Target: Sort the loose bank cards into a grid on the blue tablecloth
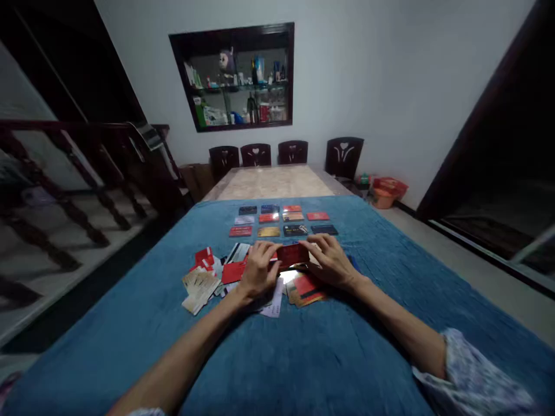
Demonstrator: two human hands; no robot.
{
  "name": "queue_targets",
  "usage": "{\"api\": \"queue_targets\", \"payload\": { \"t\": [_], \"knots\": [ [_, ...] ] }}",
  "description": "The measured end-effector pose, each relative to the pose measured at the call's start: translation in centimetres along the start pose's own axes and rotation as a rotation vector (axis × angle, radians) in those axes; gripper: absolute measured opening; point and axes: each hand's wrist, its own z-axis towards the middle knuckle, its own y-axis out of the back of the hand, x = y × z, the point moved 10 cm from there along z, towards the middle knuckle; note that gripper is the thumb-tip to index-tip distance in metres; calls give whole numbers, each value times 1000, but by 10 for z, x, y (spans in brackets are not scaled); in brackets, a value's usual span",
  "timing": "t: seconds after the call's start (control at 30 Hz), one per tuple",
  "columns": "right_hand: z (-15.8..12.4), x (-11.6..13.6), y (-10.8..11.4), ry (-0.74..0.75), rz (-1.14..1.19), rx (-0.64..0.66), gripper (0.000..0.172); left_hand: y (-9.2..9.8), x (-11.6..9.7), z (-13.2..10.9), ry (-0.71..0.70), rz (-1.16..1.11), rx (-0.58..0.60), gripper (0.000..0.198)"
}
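Note:
A dark red card (293, 256) is held up between both hands over a loose pile of cards and papers. My left hand (259, 270) pinches its left end, and my right hand (330, 260) grips the right end. Beneath them lie red cards (233, 272), orange-and-red cards (309, 289) and a pale paper slip (273, 306). Creased tan papers (201, 289) spread at the pile's left side. Beyond the hands, several cards lie in rows, among them a gold card (268, 231) and a black card (295, 230). My hands hide part of the pile.
A blue cloth (173, 346) covers the near part of the table, with the bare stone-like tabletop (273, 182) behind it. Dark chairs (344, 156) stand at the far end. An orange bin (382, 197) sits on the floor at right; a wooden railing (65, 173) runs along the left.

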Motion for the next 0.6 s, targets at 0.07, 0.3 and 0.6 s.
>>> {"api": "queue_targets", "payload": {
  "t": [0.07, 0.3, 0.6],
  "knots": [
    [0, -2, -1, -14, 15, 24, 40, -2, 1, 0, 10, 19, 12, 41],
    [3, -4, 1, -33, 65, 47, 40, -10, 1, -1, -5, 62, 137, 57],
    [2, -11, -12, -56, 168, 165, 45, -12, 4, 1, 28, 89, 200, 55]
  ]
}}
